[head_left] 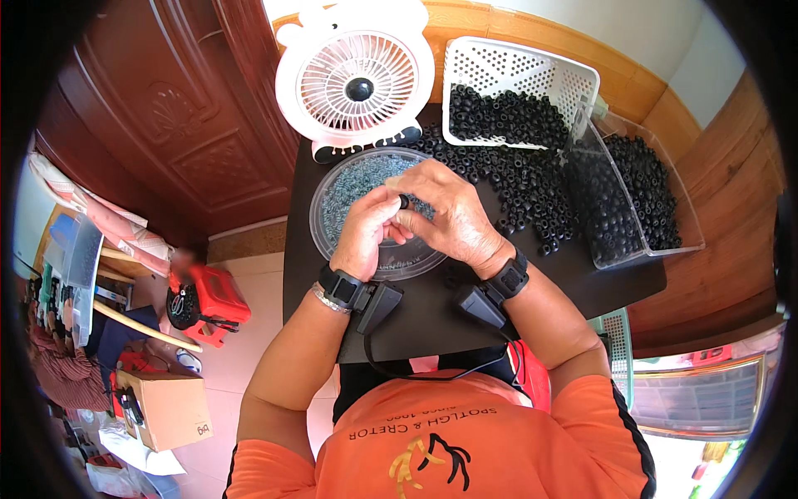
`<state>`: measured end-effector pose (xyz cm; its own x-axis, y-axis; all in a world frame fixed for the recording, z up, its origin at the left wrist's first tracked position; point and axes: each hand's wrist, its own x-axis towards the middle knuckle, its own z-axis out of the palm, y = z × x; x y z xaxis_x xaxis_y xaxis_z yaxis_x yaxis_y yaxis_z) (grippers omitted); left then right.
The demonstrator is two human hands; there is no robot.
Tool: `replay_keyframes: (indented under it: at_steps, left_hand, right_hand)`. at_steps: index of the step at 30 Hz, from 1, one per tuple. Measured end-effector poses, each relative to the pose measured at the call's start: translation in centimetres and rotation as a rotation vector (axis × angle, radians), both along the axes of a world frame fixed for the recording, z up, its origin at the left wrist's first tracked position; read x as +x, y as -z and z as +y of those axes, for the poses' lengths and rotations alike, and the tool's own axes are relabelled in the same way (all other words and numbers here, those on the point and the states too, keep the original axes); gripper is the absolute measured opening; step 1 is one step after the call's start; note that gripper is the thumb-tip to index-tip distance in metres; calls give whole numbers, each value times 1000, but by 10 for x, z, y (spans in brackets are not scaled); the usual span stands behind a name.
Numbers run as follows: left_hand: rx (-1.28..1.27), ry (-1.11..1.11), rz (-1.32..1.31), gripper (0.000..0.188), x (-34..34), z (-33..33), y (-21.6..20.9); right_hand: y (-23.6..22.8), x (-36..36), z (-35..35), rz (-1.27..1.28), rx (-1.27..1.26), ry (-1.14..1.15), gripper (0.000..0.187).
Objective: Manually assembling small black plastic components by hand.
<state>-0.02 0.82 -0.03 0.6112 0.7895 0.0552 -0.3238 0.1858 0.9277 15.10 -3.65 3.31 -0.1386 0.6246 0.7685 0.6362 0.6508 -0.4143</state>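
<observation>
Above a round clear tray full of small bluish see-through pieces, my two hands meet at the fingertips. My left hand is closed, its fingers curled round a small black ring-shaped part. From the other side my right hand closes in, thumb and forefinger bent at the same black part. Whatever else the right fingertips pinch is too small or hidden to make out. Both wrists wear black straps with cabled boxes.
A white fan stands behind the tray. Loose black rings cover the dark table to the right. Beyond them are a white perforated basket and a clear bin, both holding black rings. Cables hang at the table's near edge.
</observation>
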Motion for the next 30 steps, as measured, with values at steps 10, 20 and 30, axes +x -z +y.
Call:
replay_keyframes:
  at_steps: [10, 20, 30]
  left_hand:
    - [6, 48, -29, 25, 1, 4, 4]
    - [-10, -205, -83, 20, -20, 23, 0]
    - [-1, -187, 16, 19, -17, 24, -3]
  right_hand:
    - [10, 3, 2, 60, -40, 33, 22]
    - [7, 21, 2, -15, -142, 68, 17]
    - [22, 9, -1, -508, -445, 23, 8]
